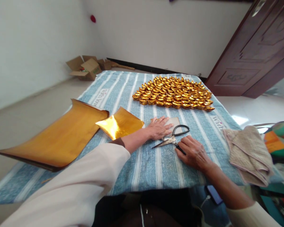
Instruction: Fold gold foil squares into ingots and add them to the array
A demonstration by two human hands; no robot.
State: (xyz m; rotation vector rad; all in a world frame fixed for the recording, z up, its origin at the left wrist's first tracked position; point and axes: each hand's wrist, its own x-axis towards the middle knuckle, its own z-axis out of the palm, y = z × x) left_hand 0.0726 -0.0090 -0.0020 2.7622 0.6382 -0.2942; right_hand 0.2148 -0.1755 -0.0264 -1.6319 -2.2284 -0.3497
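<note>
left hand (159, 127) flat on one card (173, 121) | right hand (192, 153) touching one scissors (172, 138)

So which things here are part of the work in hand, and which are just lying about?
In use: left hand on paper square; right hand on scissors; gold sheets; folded gold ingots.
Lying about: towel; cardboard boxes; phone.

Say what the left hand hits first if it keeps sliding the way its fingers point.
The left hand lies flat on a pale sheet, fingers pointing right. Going straight on, it would likely meet the upper loop handle of the scissors first, though depth is unclear.
</note>
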